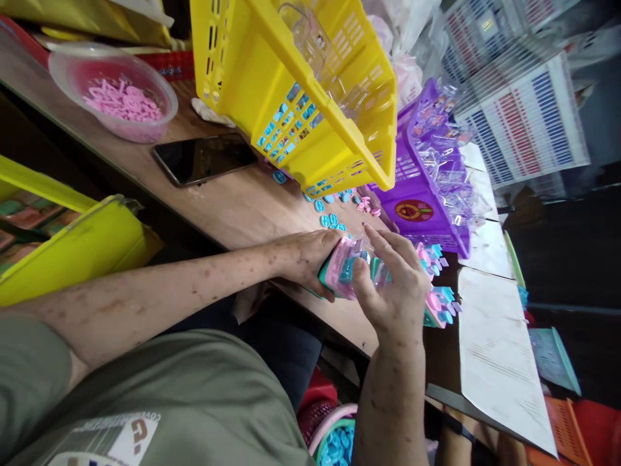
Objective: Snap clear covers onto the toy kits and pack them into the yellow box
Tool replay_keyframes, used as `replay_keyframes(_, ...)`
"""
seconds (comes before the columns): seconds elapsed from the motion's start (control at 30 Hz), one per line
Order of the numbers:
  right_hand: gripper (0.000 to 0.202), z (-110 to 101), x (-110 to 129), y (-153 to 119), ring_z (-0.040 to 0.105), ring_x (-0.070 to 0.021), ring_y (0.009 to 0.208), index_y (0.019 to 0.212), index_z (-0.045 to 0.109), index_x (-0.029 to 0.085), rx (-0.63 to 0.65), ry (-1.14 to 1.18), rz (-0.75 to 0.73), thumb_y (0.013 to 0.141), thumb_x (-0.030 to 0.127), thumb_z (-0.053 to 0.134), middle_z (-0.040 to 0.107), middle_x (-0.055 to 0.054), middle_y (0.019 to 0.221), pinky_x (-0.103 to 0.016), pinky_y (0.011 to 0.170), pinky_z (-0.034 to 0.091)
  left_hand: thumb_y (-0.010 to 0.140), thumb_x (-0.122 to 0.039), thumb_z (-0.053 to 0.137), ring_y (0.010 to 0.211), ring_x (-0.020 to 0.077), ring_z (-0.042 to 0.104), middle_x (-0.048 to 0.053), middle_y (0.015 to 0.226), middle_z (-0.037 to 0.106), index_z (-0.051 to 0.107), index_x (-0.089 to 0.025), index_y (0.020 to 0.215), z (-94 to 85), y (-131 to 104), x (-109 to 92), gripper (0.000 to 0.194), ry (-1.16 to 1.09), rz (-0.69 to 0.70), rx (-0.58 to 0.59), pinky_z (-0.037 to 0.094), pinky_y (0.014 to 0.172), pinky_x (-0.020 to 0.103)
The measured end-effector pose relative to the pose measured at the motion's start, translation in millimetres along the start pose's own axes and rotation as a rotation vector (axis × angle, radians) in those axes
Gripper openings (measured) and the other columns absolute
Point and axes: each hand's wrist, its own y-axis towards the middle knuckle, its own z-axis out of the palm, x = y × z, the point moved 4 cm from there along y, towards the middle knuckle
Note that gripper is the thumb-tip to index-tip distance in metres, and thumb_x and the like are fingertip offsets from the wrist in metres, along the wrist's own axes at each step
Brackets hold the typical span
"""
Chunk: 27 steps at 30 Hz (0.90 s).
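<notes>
My left hand [308,259] is closed around the end of a small pink-and-teal plastic toy [339,275] with clear plastic over its upper side. Across the toy's other end lies my right hand [395,278], thumb and fingers gripping the clear part. The palm and fingers hide much of the toy. Small blue discs [326,221] are scattered on the wooden table [223,210] just beyond my hands, beside a few pink pieces [369,206]. More pink, teal and lilac toy parts [442,304] stand to the right of my right hand.
A yellow basket [291,97] and a purple basket [412,213] holding clear plastic parts stand behind my hands. On the left are a phone [204,158] and a bowl [114,126] of pink pieces. White sheets [495,349] cover the right side. Another person's arm [456,433] shows below.
</notes>
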Motion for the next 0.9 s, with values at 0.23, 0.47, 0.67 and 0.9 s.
replay_keyframes(0.23, 0.049, 0.9, -2.6, 4.7, 0.073, -0.0389, 0.129, 0.149, 0.080, 0.032, 0.035, 0.024, 0.006, 0.100, 0.035, 0.075, 0.073, -0.013, 0.137, -0.065, 0.115, 0.062, 0.065, -0.048, 0.108, 0.143, 0.0479, 0.068, 0.020, 0.148, 0.070, 0.057, -0.021, 0.149, 1.4, 0.6, 0.4, 0.102, 0.022, -0.005, 0.001, 0.058, 0.120, 0.063)
replay_keyframes(0.47, 0.046, 3.3, -7.2, 3.8, 0.073, -0.0360, 0.128, 0.147, 0.080, 0.032, 0.049, 0.060, 0.064, 0.102, 0.038, 0.072, 0.074, -0.012, 0.134, -0.062, 0.113, 0.064, 0.056, -0.050, 0.110, 0.139, 0.0463, 0.070, 0.017, 0.147, 0.071, 0.058, -0.024, 0.150, 12.3, 4.3, 17.6, 0.110, 0.031, -0.016, -0.026, 0.058, 0.120, 0.063)
replay_keyframes(0.67, 0.044, 7.2, -5.8, 6.0, 0.075, -0.0349, 0.125, 0.142, 0.083, 0.030, 0.030, 0.041, 0.091, 0.100, 0.039, 0.071, 0.076, -0.012, 0.129, -0.059, 0.112, 0.065, 0.056, -0.056, 0.109, 0.139, 0.0477, 0.070, 0.019, 0.145, 0.072, 0.059, -0.021, 0.148, 6.5, 3.0, 10.5, 0.111, 0.021, -0.013, -0.015, 0.058, 0.121, 0.063)
replay_keyframes(0.9, 0.048, 13.0, -22.2, -14.9, 0.066, -0.0350, 0.146, 0.152, 0.076, 0.030, 0.050, 0.185, 0.183, 0.110, 0.050, 0.066, 0.072, -0.013, 0.151, -0.062, 0.129, 0.052, 0.059, -0.059, 0.107, 0.133, 0.0461, 0.073, 0.018, 0.139, 0.073, 0.057, -0.020, 0.143, 0.6, 0.4, 1.6, 0.105, 0.035, -0.013, 0.002, 0.061, 0.115, 0.059)
